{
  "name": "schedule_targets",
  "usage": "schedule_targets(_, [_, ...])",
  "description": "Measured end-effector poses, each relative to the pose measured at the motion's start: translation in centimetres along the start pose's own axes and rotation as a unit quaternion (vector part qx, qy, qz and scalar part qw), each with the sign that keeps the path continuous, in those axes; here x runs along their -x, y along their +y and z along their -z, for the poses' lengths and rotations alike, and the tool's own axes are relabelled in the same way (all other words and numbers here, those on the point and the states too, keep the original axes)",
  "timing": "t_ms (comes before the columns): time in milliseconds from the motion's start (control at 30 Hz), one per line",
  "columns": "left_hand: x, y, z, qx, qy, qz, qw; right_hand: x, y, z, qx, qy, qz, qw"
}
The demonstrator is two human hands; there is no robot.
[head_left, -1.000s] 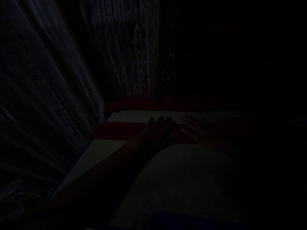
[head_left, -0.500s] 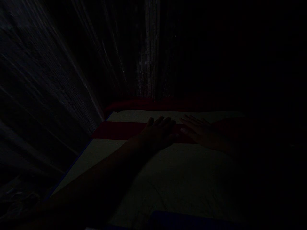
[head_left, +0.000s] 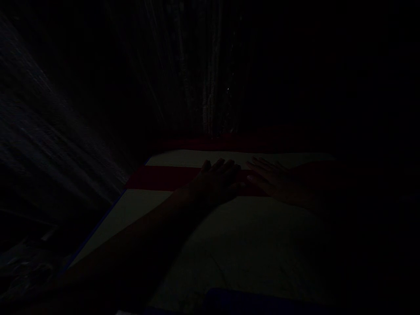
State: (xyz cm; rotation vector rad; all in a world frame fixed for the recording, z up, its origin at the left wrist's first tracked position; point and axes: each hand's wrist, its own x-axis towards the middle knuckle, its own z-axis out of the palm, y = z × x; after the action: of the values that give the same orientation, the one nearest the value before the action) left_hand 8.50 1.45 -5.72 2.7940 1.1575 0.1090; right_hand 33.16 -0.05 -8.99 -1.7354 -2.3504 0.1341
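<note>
The view is very dark. My left hand [head_left: 218, 181] lies palm down with its fingers spread on a red band [head_left: 157, 178] that crosses a pale surface [head_left: 210, 245]. Just to its right, my right hand [head_left: 274, 180] rests flat on the same band, fingers stretched out and pointing left. A small gap separates the two hands. Neither of them holds anything. The right forearm fades into the dark.
Red cloth [head_left: 210, 143] runs along the far edge. Behind it and at the left hangs shiny, folded sheeting [head_left: 49, 113]. A dark blue strip [head_left: 249, 299] lies at the near edge. Crumpled, unclear material [head_left: 28, 267] is at the lower left.
The hanging sheeting at the left and back has shifted and looks dimmer. Both hands have stayed in place on the red band.
</note>
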Motion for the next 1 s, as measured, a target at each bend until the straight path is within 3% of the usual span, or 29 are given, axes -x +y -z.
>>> schedule_targets(267, [0.22, 0.45, 0.58, 0.000, -0.010, 0.012, 1.000, -0.01, 0.09, 0.05, 0.002, 0.004, 0.006, 1.000])
schedule_targets(1000, [-0.05, 0.04, 0.05, -0.006, -0.001, 0.006, 1.000, -0.07, 0.12, -0.05, 0.006, -0.005, -0.005, 1.000])
